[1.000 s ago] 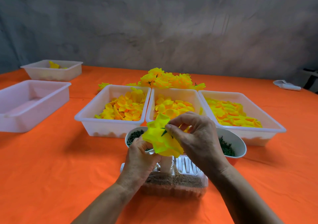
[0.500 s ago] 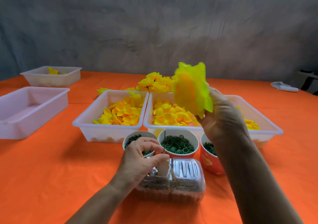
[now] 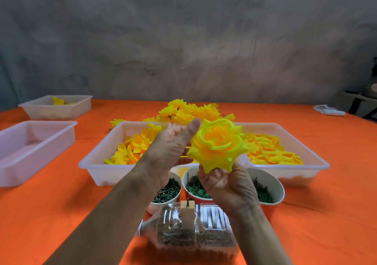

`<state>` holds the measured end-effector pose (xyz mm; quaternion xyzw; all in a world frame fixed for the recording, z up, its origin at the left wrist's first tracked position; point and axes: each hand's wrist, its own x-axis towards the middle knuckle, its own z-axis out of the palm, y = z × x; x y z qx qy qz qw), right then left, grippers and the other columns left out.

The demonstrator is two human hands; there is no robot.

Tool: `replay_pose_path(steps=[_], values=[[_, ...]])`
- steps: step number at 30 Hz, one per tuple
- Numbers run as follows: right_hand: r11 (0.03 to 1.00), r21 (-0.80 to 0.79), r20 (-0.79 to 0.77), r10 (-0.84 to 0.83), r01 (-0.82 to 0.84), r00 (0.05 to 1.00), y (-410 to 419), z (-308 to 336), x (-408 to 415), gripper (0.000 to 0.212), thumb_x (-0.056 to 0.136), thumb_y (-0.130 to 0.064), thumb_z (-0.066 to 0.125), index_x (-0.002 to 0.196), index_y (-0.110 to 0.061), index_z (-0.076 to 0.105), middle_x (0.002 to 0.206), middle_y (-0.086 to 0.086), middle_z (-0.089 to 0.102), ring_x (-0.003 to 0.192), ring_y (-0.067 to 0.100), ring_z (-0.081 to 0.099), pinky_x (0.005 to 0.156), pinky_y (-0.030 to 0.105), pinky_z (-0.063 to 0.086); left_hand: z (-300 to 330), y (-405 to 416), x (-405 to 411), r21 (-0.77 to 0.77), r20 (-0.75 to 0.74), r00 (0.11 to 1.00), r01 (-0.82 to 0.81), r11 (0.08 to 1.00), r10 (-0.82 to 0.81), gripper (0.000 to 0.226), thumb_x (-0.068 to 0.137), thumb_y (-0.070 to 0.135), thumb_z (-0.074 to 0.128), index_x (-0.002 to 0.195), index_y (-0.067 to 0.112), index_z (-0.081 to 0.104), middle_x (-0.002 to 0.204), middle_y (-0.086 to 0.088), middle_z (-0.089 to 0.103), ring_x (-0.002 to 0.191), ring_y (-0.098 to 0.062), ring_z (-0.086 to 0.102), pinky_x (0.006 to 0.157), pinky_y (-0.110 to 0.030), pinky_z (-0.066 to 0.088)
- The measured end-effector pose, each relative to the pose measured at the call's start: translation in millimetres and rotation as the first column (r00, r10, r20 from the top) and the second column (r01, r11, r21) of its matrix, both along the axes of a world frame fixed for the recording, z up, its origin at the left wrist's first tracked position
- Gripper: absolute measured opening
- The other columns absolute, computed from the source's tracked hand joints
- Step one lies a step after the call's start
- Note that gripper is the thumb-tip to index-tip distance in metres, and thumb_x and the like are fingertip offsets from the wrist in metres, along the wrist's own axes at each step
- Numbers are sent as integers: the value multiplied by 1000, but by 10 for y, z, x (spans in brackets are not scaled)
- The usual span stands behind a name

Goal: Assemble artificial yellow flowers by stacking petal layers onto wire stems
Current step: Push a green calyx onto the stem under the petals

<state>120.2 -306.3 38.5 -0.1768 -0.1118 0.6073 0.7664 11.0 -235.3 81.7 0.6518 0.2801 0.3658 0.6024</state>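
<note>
A finished yellow flower (image 3: pixel 217 144) with an orange centre faces me, raised above the bowls. My right hand (image 3: pixel 228 185) grips it from below, fingers curled round its base. Beside the flower on its left, my left hand (image 3: pixel 169 148) is lifted with straight fingers, holding nothing. Below them a thin wire stem (image 3: pixel 187 187) stands upright in a small wooden block (image 3: pixel 186 213) set on a clear plastic bottle (image 3: pixel 187 236) lying on its side. Three white trays of yellow petals (image 3: pixel 134 148) sit behind, with a pile of finished flowers (image 3: pixel 189 112) further back.
Three bowls of green parts (image 3: pixel 167 191) stand between the trays and the bottle. Two more white trays (image 3: pixel 30 142) lie at the left on the orange tablecloth, the far one (image 3: pixel 57 106) holding a few yellow pieces. A white object (image 3: pixel 329 110) rests at the far right.
My right hand has turned the flower so its face points at me and lowered it slightly. My left hand left the wooden block and rose beside the flower.
</note>
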Motion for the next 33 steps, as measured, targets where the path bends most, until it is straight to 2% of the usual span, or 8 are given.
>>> replay_pose_path(steps=[4,7,12,18,21,25,29,33], values=[[997,-76,22,-20,21,1000,0,-60,-6,34,51,-8,70,85,-1,70,91,18,69,69,29,67,46,24,51,12,25,53,-100,15,1000,12,995,-10,68,40,55,77,93,13,70,112,-9,68,116,-31,56,103,-56,40],[999,-46,135,7,-1,991,-21,-100,33,19,56,-12,66,70,-3,76,82,16,73,66,26,71,47,31,56,5,110,58,-110,11,1000,-3,994,5,55,48,43,78,90,9,70,109,-13,69,101,-29,60,91,-50,48],[1000,4,408,-13,12,913,-20,-185,103,19,70,-6,59,79,-7,76,84,11,73,64,17,68,54,23,55,33,231,46,-73,26,999,24,997,-22,29,55,30,76,78,13,71,82,-6,71,68,-18,63,51,-27,51],[994,71,714,-110,84,691,26,-187,107,10,66,-5,79,73,-12,77,70,8,71,59,16,64,56,24,54,77,321,17,-121,56,998,41,992,-35,21,57,24,75,74,12,72,79,-7,69,65,-20,61,55,-29,53],[982,122,743,-186,143,643,84,-168,129,13,62,-7,80,71,-15,77,65,4,70,58,12,63,56,23,54,88,363,1,-250,126,992,16,968,16,30,75,32,66,88,5,66,90,-11,66,78,-24,62,76,-42,53],[965,174,751,-258,194,608,152,-141,183,14,61,-13,71,72,-19,78,69,2,72,62,11,66,56,23,54,40,411,-103,-344,37,999,10,939,4,25,90,35,58,95,11,61,98,-11,59,78,-21,55,53,-27,52],[953,223,829,-297,207,473,208,-110,175,16,65,-2,71,75,-13,77,74,7,73,68,18,67,61,27,55,13,409,-173,-311,6,998,59,948,-60,10,84,16,64,91,10,60,72,-5,63,56,-15,59,47,-22,49],[930,323,862,-366,177,351,238,-70,74,28,72,13,68,70,-15,75,68,-4,73,63,5,67,59,17,52,0,459,-174,-68,-15,989,-147,987,146,10,83,-2,64,79,6,60,61,-7,58,48,-15,51,41,-19,42]])
